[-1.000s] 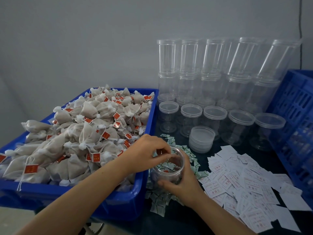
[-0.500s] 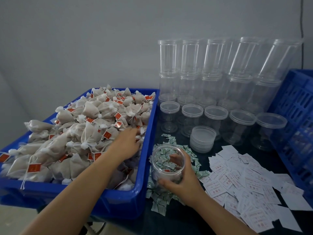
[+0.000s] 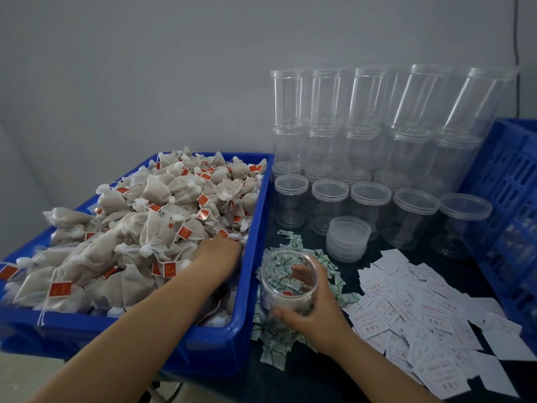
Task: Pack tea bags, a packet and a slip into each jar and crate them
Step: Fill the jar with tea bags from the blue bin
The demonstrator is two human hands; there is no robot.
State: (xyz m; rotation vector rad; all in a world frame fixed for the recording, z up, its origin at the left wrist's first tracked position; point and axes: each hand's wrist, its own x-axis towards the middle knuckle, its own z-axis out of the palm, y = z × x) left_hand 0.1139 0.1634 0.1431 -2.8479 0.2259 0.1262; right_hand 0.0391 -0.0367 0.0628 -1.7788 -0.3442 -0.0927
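My left hand [image 3: 218, 254] lies palm down on the tea bags [image 3: 151, 228] heaped in the blue bin [image 3: 250, 286], near its right wall; the fingers are buried among the bags, so I cannot tell whether they have closed on one. My right hand [image 3: 316, 312] wraps around the open jar [image 3: 286, 280], thumb at its near base, fingers behind the clear wall. The jar stands on the pile of green packets [image 3: 290, 338], just beside the bin. White slips [image 3: 421, 315] spread to its right. Empty jars [image 3: 372, 175] stack behind, the blue crate [image 3: 511, 205] at far right.
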